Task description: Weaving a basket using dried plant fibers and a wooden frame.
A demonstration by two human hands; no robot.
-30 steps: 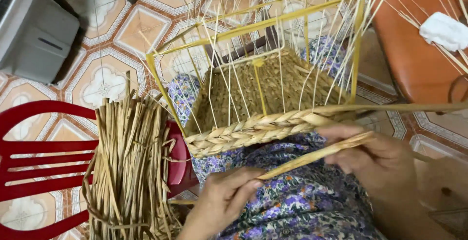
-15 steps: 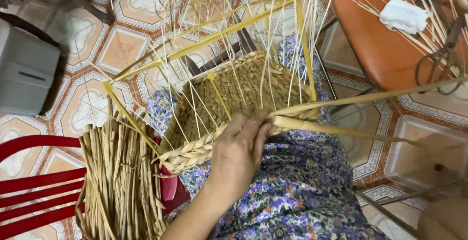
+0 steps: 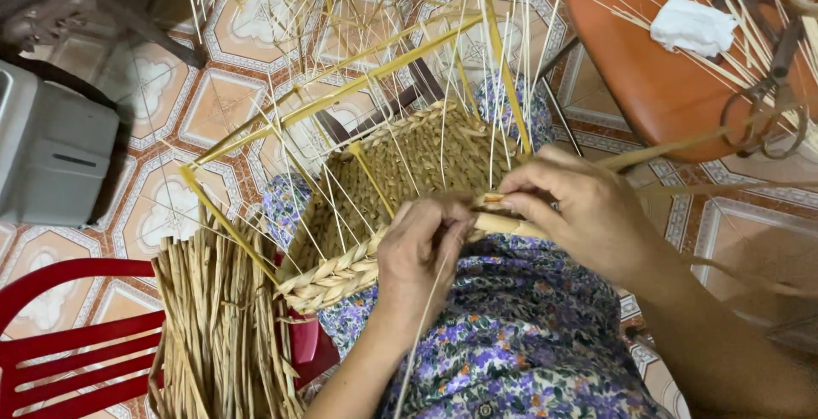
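Observation:
A half-woven straw basket [image 3: 400,172] on a yellow wire frame [image 3: 341,95] rests on my lap, with thin upright stakes fanning out above it. My left hand [image 3: 422,253] presses on the braided near rim [image 3: 328,274], fingers curled over the weave. My right hand [image 3: 575,210] pinches a flat straw strand [image 3: 511,225] at the rim, right beside the left hand. The strand's tail runs off to the right.
A bundle of loose straw strands [image 3: 221,325] lies on a red plastic chair [image 3: 60,342] at the left. An orange stool [image 3: 673,70] at the upper right carries a white cloth [image 3: 694,25] and scissors [image 3: 763,87]. A grey box [image 3: 47,146] stands on the tiled floor.
My right hand has come back into view and joined the left at the rim, taking the strand. The view has shifted slightly, and the left hand stays on the braid.

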